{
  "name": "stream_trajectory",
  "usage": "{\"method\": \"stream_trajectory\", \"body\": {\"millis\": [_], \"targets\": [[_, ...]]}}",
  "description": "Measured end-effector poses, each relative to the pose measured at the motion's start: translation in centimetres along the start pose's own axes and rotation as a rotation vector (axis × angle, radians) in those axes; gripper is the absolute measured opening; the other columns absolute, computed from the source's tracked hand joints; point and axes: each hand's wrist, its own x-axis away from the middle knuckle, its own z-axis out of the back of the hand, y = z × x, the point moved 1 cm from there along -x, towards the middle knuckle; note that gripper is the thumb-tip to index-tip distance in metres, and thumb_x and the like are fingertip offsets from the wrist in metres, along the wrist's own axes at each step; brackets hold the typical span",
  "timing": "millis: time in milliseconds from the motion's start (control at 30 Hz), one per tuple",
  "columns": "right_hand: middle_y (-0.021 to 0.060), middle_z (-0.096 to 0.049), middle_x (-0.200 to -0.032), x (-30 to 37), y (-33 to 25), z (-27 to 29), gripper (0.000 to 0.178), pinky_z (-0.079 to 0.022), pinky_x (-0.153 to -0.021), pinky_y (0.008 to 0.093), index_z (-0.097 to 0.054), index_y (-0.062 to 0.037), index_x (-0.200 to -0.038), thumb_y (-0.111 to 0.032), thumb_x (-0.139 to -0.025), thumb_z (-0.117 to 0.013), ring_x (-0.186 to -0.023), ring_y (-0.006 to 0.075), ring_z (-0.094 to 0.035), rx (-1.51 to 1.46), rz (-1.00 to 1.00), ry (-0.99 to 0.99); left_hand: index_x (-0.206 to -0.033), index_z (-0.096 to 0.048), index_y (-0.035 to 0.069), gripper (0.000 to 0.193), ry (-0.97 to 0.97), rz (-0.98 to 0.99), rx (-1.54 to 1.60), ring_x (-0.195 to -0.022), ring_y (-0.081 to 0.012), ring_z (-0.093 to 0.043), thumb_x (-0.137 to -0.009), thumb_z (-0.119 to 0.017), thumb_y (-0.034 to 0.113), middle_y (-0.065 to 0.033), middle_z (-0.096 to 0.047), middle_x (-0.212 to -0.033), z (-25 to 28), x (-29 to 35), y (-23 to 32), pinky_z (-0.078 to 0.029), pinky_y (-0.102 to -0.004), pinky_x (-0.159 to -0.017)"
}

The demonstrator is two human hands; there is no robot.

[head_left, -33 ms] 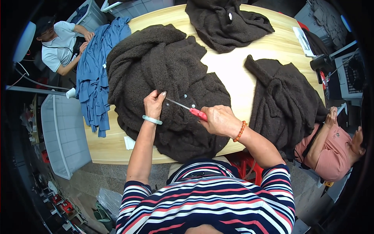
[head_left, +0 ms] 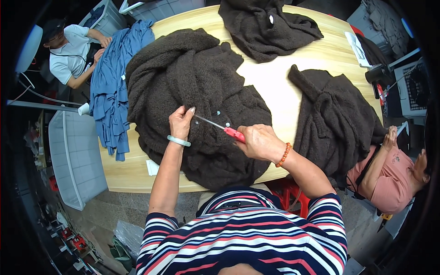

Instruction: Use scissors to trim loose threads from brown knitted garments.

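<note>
A dark brown knit garment [head_left: 178,73] lies heaped on the table in front of me. My left hand [head_left: 181,123] is closed in a pinch on its fabric, and a pale bangle circles that wrist. My right hand [head_left: 260,141], with an orange bead bracelet at the wrist, grips a red-handled tool [head_left: 234,134]. Its thin metal blade points left, and the tip meets the cloth right beside my left fingertips. Small shiny round buttons [head_left: 218,112] show on the knit near the blade. My fingers partly cover the handle, so the exact kind of tool cannot be told.
More brown knit pieces lie at the far side [head_left: 256,32] and on the right [head_left: 330,114] of the wooden table [head_left: 275,87]. Blue garments [head_left: 110,87] hang over its left edge, handled by a person in white. Another person in pink sits right. A plastic bin [head_left: 75,160] stands left.
</note>
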Motion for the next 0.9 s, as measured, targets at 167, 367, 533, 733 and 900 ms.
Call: {"method": "stream_trajectory", "body": {"millis": [167,367,533,733,900], "targets": [[0.0224,-0.065,-0.071,1.6,1.9,0.0,0.026,-0.052,-0.07,0.0488,-0.06,-0.0033,-0.095,-0.028,-0.089,-0.062,-0.074,0.0404,-0.066,-0.044,-0.054,0.022,-0.107,-0.062,0.003,0.025,-0.043,0.258,-0.098,-0.071,-0.0011,-0.054,-0.094,-0.067,0.023,0.0037,-0.061,-0.081,0.6,2.5,2.2,-0.043,-0.017,-0.061],[0.0227,-0.064,-0.072,2.9,2.3,-0.7,0.025,-0.052,-0.07,0.0492,-0.06,-0.0041,-0.094,-0.028,-0.089,-0.063,-0.073,0.0403,-0.066,-0.083,-0.09,-0.004,-0.097,-0.063,-0.003,0.022,-0.065,-0.002,-0.476,-0.066,-0.0034,-0.052,-0.081,-0.075,0.006,-0.0003,-0.065,-0.079,-0.8,5.3,2.6,-0.045,-0.0195,-0.06],[0.0204,-0.062,-0.068,3.8,2.8,-2.4,0.025,-0.05,-0.066,0.0481,-0.059,-0.0056,-0.094,-0.029,-0.089,-0.064,-0.069,0.0404,-0.064,-0.099,-0.039,0.019,-0.081,-0.064,-0.003,0.009,-0.034,0.001,-0.483,-0.065,-0.0018,-0.049,-0.082,-0.071,0.003,0.0026,-0.062,-0.072,0.1,4.9,0.6,-0.042,-0.0201,-0.057],[0.0205,-0.063,-0.065,4.0,1.1,-1.7,0.022,-0.051,-0.064,0.0464,-0.063,-0.0048,-0.091,-0.026,-0.086,-0.066,-0.066,0.0383,-0.066,-0.032,-0.021,0.019,-0.078,-0.063,-0.003,0.009,0.014,-0.023,-0.232,-0.068,-0.0019,-0.048,-0.085,-0.067,0.0,0.005,-0.061,-0.073,0.7,5.4,-0.2,-0.042,-0.0215,-0.06],[0.0202,-0.064,-0.066,3.7,0.8,-2.3,0.021,-0.052,-0.064,0.0462,-0.064,-0.005,-0.088,-0.026,-0.085,-0.066,-0.067,0.0375,-0.066,0.006,0.018,-0.055,-0.084,-0.066,-0.004,0.004,-0.003,-0.037,-0.318,-0.07,-0.0027,-0.05,-0.086,-0.065,-0.001,0.0043,-0.064,-0.077,0.9,5.3,-0.8,-0.043,-0.0216,-0.062]]}}
